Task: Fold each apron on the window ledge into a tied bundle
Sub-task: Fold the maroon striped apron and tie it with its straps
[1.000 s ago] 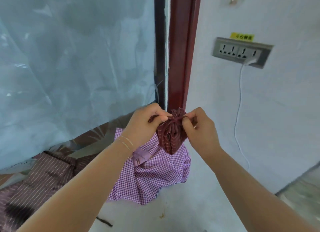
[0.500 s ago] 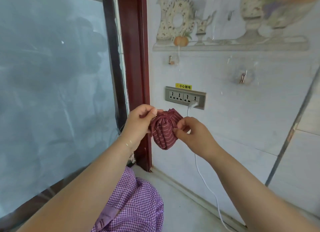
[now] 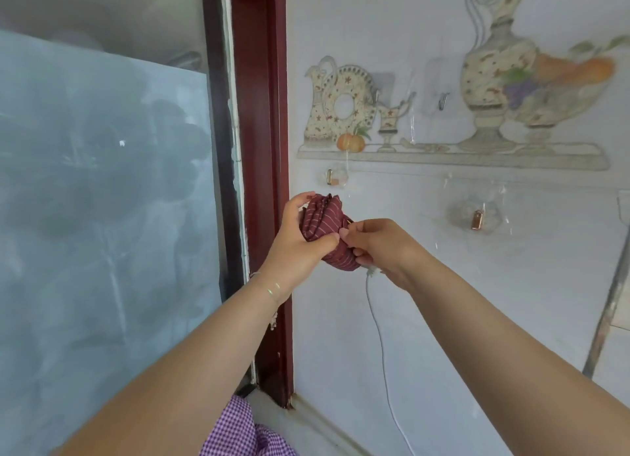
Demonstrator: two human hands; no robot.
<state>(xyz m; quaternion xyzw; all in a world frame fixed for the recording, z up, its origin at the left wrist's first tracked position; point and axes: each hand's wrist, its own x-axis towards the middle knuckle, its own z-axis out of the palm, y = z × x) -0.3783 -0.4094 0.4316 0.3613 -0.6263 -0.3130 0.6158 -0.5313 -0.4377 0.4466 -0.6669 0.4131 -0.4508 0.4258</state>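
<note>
Fingers [image 3: 300,205] of the left hand [image 3: 293,247] curled over the top and left side of a bunched dark red apron bundle with thin pale stripes [image 3: 324,227], thumb pressed across its front. Right hand [image 3: 378,247] closed on the bundle's right side, fingertips [image 3: 346,233] pinching the cloth where the folds gather. Bundle held up in the air between both hands, in front of the pale wall [image 3: 477,302] and just right of the dark red window frame post [image 3: 262,148]. A thin bracelet [image 3: 272,290] around the left wrist. Just below the right hand, a white plug and thin white cable [image 3: 380,336] hanging down the wall. Low and near, at the bottom edge, a crumpled purple-and-white checked cloth [image 3: 235,431] lying on the ledge at the foot of the post. Left of the post, a pane covered with cloudy bluish film [image 3: 102,217]. Higher on the wall, a faded decal of jugs and a fruit bowl [image 3: 443,107] on a painted shelf; under it, small clear adhesive hooks [image 3: 477,218], right of the bundle and well apart from it.
</note>
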